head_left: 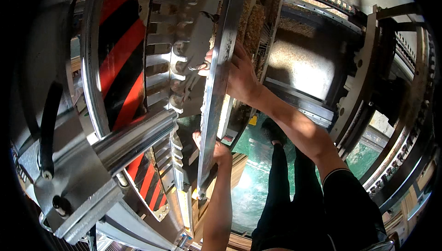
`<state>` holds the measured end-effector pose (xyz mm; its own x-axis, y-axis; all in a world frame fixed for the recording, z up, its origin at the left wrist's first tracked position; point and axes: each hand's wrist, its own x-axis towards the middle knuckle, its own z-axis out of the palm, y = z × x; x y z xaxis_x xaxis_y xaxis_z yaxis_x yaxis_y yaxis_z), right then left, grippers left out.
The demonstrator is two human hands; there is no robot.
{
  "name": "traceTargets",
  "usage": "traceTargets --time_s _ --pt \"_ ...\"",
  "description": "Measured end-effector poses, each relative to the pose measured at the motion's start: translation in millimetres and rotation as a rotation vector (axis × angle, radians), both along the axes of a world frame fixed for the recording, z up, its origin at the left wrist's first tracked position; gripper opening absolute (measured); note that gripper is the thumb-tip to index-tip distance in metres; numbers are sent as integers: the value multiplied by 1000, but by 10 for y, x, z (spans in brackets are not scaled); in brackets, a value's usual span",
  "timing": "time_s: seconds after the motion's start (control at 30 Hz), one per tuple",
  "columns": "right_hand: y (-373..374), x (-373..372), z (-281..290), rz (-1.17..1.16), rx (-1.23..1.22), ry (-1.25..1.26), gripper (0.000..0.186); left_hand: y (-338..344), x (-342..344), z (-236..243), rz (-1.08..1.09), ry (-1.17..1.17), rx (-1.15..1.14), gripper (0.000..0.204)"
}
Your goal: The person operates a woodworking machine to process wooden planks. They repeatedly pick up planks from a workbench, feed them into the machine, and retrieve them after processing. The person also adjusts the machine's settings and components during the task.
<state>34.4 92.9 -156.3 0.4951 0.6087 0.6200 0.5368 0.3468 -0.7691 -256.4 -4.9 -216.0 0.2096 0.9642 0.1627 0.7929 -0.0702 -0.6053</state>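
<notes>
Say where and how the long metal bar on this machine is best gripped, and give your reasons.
Probably along its narrow long edges, at two spread points. The long metal bar is thin, flat and stands nearly on end, so one grip would let it swing. The right hand wraps its upper part from the right; the left hand takes the lower part. Both grips suit its shape.

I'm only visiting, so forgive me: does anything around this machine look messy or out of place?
Yes: sawdust is caked along the machine beside the long metal bar that the left hand and right hand grip. Nothing looks broken.
</notes>
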Motion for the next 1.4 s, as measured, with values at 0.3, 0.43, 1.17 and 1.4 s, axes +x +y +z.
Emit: traceTargets --time_s 0.3,0.43,1.17,1.4 --pt "165 454 -231 430 -166 -411 25 -63 312 148 -51 -234 101 32" --pt "102 323 -140 236 -26 -290 25 62 -49 13 -163 -175 163 34" --pt "-3176 -1395 -1125 -443 -1037 130 21 -1376 135 325 -195 -1552 -680 27" --pt "-3096 -2772 -2775 35 -1078 346 29 -1058 -1395 -1215 140 -1706 -611 18"
